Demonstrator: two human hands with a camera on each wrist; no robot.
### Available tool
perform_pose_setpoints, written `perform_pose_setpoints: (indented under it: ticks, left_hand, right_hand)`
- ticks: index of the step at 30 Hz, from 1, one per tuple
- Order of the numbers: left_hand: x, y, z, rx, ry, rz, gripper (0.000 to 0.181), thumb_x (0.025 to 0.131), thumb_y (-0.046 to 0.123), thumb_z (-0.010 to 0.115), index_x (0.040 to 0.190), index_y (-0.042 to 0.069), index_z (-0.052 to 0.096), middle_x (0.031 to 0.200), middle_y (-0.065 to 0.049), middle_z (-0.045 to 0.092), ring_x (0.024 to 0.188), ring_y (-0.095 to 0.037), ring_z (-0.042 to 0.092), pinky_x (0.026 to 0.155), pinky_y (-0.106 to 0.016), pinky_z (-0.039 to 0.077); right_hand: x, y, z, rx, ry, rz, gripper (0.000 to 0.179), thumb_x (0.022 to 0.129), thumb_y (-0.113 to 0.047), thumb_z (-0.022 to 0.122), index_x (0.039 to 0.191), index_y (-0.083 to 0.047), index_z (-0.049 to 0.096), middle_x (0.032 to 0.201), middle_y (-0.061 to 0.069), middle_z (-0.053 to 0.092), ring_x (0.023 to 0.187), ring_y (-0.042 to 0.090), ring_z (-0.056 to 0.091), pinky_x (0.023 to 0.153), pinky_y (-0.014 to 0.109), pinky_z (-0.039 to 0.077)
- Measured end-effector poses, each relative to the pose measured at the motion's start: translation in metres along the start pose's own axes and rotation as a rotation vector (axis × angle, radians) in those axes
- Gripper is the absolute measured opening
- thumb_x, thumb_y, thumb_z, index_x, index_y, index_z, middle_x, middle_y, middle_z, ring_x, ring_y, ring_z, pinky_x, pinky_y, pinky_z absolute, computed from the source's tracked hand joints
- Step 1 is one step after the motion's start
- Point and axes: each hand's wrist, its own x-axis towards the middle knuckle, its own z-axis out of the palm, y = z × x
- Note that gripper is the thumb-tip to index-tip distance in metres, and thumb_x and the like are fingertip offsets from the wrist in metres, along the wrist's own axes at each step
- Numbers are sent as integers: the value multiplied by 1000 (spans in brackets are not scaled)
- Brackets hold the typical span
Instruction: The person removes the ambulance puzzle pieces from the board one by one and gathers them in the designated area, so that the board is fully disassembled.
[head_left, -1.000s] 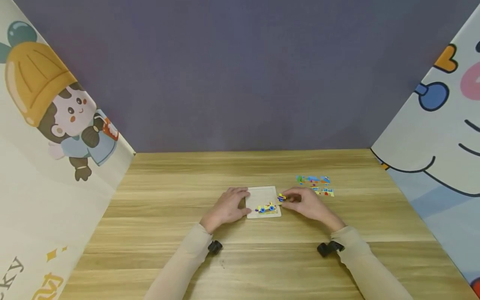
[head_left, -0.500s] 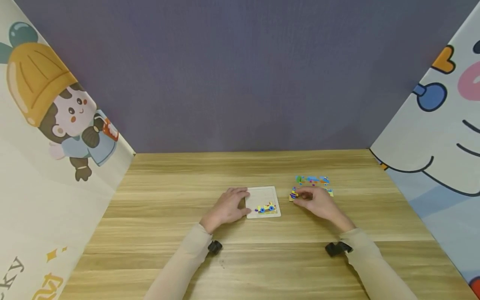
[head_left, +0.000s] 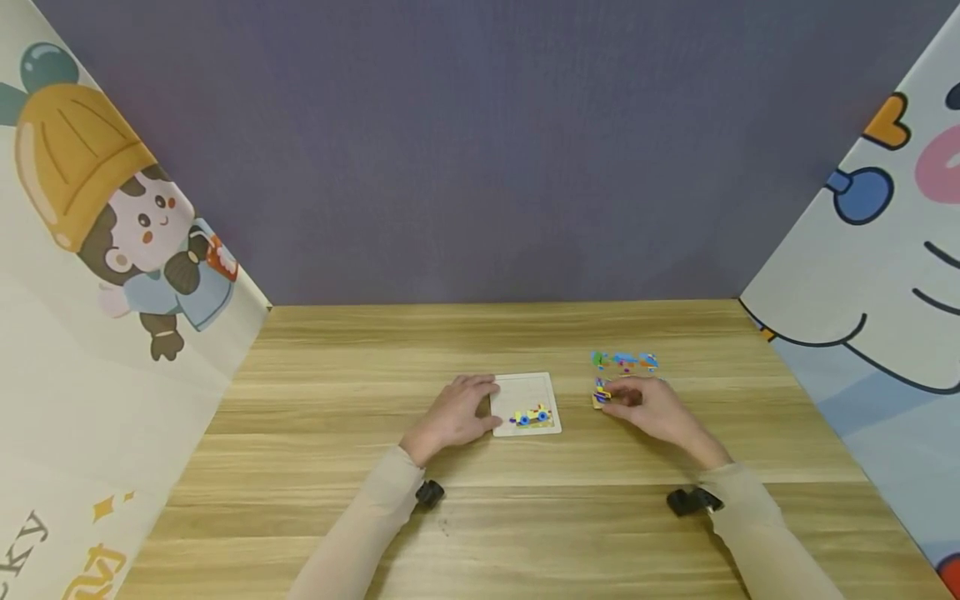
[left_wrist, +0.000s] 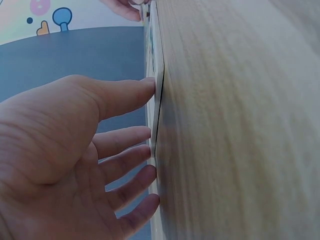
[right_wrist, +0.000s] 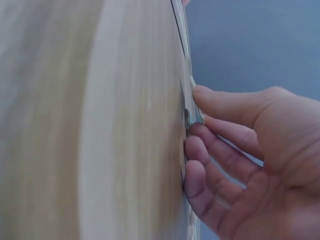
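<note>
A white square puzzle board (head_left: 521,390) lies flat on the table, with joined pieces showing a yellow vehicle with blue wheels (head_left: 532,417) along its lower part. At its left edge rests my left hand (head_left: 452,415), thumb and fingers extended against the rim, as the left wrist view also shows. To the right of the board, my right hand (head_left: 654,408) pinches a blue and yellow puzzle piece (head_left: 602,392) between thumb and index finger. The piece is held tilted just above the table. In the right wrist view, the thumb (right_wrist: 225,104) hides most of it.
Loose puzzle pieces (head_left: 626,360) lie in a row beyond my right hand, and others behind it are mostly covered. A grey partition (head_left: 480,150) stands at the back of the wooden table (head_left: 360,358), with printed panels on both sides.
My right hand has drawn away from the board's right edge, moving right toward the loose pieces with the puzzle piece still pinched and turned more upright. The left hand has stayed put.
</note>
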Motion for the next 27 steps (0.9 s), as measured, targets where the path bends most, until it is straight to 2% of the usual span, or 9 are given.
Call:
perform_pose_setpoints:
  ticks: [11, 18, 27]
  left_hand:
    - [0, -1, 1, 19, 6, 4, 60, 101, 34, 73, 152, 6, 57, 167, -11, 46, 156, -36, 39, 131, -57, 30]
    - [-1, 1, -1, 16, 9, 11, 60, 101, 33, 74, 151, 5, 58, 167, -13, 46, 156, -37, 40, 131, -57, 30]
    - [-1, 0, -1, 15, 3, 13, 59, 101, 34, 73, 151, 5, 58, 167, -13, 46, 155, -37, 40, 130, -57, 31]
  right_hand:
    - [-10, 8, -5, -42, -11, -6, 36, 92, -28, 85, 123, -10, 79, 98, 2, 75, 74, 7, 58, 63, 23, 47]
    - [-16, 11, -9, -52, -44, 21, 36, 92, -28, 85, 123, -11, 79, 85, -3, 66, 68, 9, 50, 58, 24, 42]
    - [-20, 13, -12, -2, -101, 47, 39, 93, -29, 84, 125, -8, 77, 96, 3, 66, 68, 10, 50, 57, 25, 42]
